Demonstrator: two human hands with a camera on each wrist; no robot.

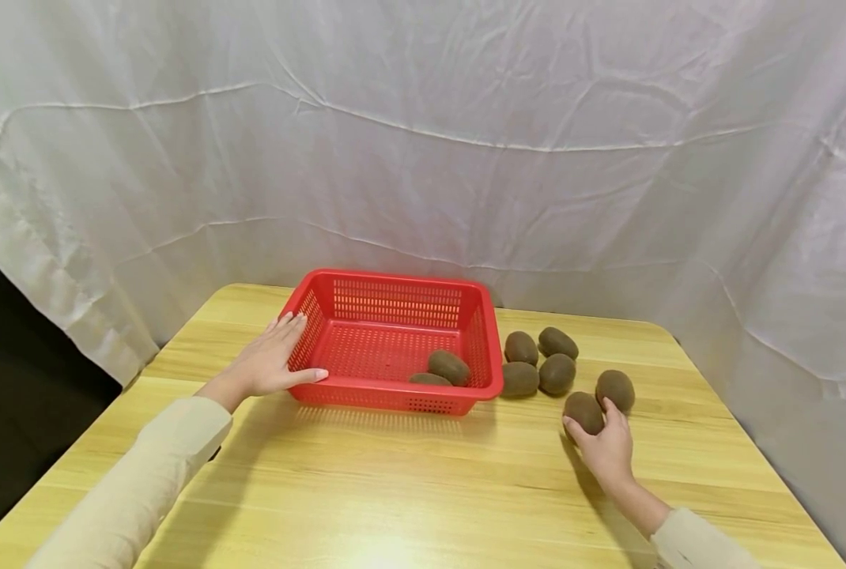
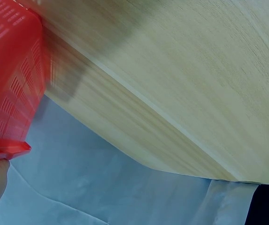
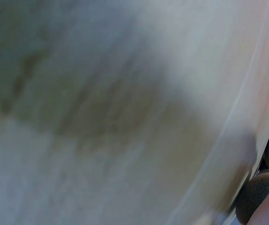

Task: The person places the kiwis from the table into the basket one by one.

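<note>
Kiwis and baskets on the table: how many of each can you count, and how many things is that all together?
Kiwis in the red basket: 2
Kiwis on the table: 6, one held by the right hand
Red baskets: 1, touched by the left hand
Total: 9 things

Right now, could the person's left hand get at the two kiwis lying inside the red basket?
Probably yes. The left hand rests on the outer left wall of the red basket, which is open on top. The two kiwis lie at its near right corner, with nothing over them; the hand would only have to lift over the rim.
</note>
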